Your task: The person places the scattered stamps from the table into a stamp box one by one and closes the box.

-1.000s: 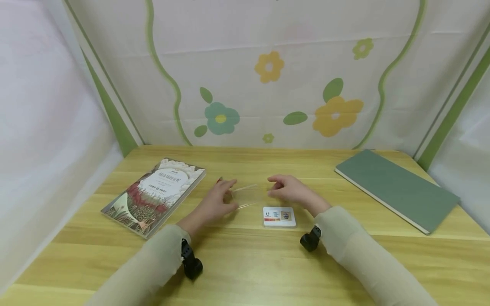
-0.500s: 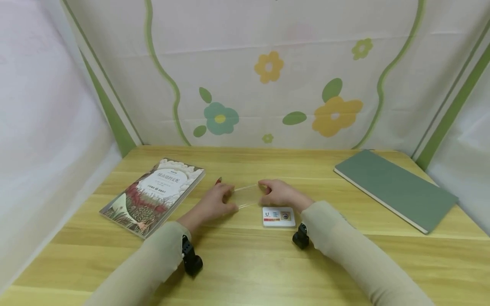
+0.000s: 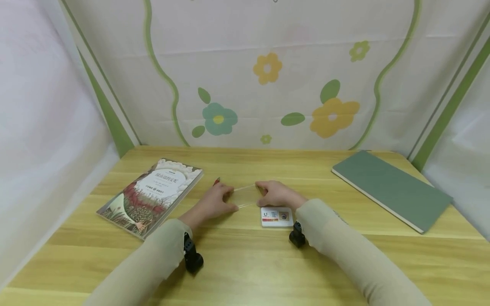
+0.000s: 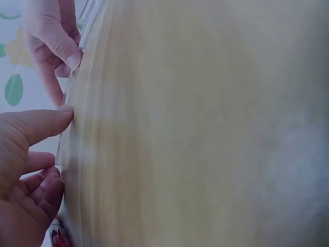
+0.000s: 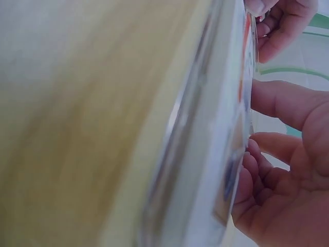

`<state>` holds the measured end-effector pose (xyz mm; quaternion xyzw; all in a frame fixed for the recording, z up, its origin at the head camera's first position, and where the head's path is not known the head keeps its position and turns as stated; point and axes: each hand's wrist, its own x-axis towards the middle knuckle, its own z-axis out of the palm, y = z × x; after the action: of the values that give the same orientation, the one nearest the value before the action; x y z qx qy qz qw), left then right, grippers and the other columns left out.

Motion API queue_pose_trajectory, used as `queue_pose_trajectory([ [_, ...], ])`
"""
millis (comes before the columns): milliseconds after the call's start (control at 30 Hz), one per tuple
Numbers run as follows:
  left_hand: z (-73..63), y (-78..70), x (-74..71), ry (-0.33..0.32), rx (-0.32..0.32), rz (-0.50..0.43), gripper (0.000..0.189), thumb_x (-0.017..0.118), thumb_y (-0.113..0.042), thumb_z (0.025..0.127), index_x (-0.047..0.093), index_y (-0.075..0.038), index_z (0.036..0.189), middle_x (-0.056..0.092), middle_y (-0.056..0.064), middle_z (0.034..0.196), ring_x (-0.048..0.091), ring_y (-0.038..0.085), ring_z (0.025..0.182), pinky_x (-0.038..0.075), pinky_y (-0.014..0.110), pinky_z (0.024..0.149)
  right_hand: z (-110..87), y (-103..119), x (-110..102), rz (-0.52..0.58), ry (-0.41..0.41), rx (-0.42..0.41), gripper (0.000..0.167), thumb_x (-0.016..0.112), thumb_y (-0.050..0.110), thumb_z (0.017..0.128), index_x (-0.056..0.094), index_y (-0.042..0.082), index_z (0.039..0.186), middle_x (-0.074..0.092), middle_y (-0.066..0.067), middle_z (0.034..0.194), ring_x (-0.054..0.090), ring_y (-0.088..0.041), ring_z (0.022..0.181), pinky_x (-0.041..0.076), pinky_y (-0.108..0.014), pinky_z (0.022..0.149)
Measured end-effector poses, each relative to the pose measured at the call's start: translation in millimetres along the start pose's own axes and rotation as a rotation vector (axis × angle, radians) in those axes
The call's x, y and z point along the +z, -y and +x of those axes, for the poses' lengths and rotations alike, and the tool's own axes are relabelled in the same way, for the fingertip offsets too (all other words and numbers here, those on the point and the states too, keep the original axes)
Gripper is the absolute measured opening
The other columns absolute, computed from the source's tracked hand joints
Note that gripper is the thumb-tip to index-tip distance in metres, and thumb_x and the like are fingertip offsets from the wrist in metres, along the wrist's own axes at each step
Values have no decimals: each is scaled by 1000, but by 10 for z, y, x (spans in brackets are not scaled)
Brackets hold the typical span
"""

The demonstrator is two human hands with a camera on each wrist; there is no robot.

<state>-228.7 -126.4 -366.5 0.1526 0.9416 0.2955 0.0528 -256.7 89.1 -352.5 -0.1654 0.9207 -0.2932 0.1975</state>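
Observation:
Between my two hands lies a clear, see-through rectangular piece (image 3: 246,197) with bright edges, low over the wooden table (image 3: 245,263). My left hand (image 3: 215,201) pinches its left end between thumb and fingers. At the opposite end, my right hand (image 3: 278,194) pinches it in the same way. Just in front of the right hand is a white printed card in a flat clear case (image 3: 277,217). That card case (image 5: 205,154) looms close in the right wrist view. In the left wrist view, both the left hand (image 4: 31,159) and the right hand (image 4: 51,41) hold the clear edge.
A paperback book (image 3: 151,197) with an illustrated cover lies on the left. On the right is a green hardcover book (image 3: 390,189). A small red object (image 3: 217,181) shows behind the left hand. A white flowered cloth (image 3: 245,85) hangs behind the table.
My right hand has moved left from above the card case and taken hold of the clear piece's right end. The left hand has kept its hold.

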Motion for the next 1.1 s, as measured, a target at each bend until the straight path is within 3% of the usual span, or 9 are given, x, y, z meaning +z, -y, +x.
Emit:
queue_pose_trajectory([
  [133,22,24,1,8,-13,-13,62,76,-25,76,53,0,127,51,16,128,47,31,119,37,44,99,-2,1,6,9,-8,0,70,70,19,81,38,11,142,51,-15,129,51,-24,106,38,-43,97],
  [200,31,37,6,8,-26,-27,62,77,-26,74,54,0,126,53,14,125,49,28,115,38,43,98,-7,5,12,14,-15,-1,69,71,20,80,39,11,141,48,-15,134,50,-25,112,36,-45,100],
  [267,41,45,11,8,-39,-45,60,79,-27,72,57,-2,122,56,10,119,51,24,108,41,41,94,-7,4,17,28,-21,3,69,72,19,79,41,11,140,54,-13,124,51,-24,106,38,-45,98],
  [333,42,39,9,7,-47,-55,57,80,-27,69,60,-3,116,57,7,110,52,21,98,43,39,89,-10,8,21,45,-27,7,68,73,18,78,43,11,138,59,-8,104,52,-20,92,42,-39,89],
  [433,38,8,2,10,-48,-65,50,81,-26,66,62,-5,107,58,5,97,50,19,85,44,35,79,-1,0,23,87,-26,14,67,75,15,76,46,10,136,51,-3,78,46,-16,72,41,-30,72],
  [500,34,-12,-1,13,-43,-66,48,81,-25,65,61,-4,104,57,4,93,49,19,82,43,33,75,1,-1,20,112,-26,11,66,75,13,75,47,9,135,48,-2,72,43,-15,66,38,-27,65],
  [833,42,-6,42,-7,-18,-76,55,79,-26,65,58,-4,111,58,4,98,51,18,90,44,34,82,18,-34,5,181,-50,21,63,76,8,73,50,9,130,50,-2,77,45,-15,67,39,-25,62],
  [1100,37,28,82,-116,82,-161,59,79,-20,67,58,0,119,60,5,98,53,16,86,47,31,77,-33,-76,-17,254,-74,13,65,75,11,76,46,7,134,49,-3,81,43,-15,71,37,-25,64],
])
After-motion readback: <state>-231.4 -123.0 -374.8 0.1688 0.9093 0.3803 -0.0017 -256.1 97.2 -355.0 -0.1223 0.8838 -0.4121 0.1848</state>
